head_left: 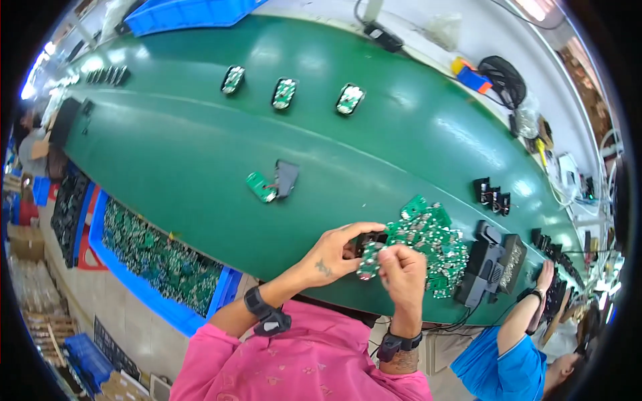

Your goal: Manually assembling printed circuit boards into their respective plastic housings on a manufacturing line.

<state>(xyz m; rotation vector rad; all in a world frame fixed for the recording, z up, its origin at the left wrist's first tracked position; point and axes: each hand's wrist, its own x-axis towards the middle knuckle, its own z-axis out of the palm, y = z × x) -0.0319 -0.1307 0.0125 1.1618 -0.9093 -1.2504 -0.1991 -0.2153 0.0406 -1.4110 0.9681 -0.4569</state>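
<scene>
Green board [368, 264] is pinched in the right hand [404, 269], just beside a dark case [365, 243] the left hand [338, 254] grips, fingers curled, left of the pile [438, 247]. Bringing them together seems in hand; the next move likely needs steady alignment.

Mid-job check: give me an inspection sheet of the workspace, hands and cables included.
Surface: green tabletop, glossy with reflections.
Job's things: green circuit board and dark casing together, fit unclear; board pile just right; three board-and-casing pieces toward the far side.
Clutter: dark grey device right of the pile.
Hands: left hand holds the casing; right hand pinches the board.
Cables: black cables below the device.
Surroundings: blue crate of boards, lower left; another person lower right.
</scene>
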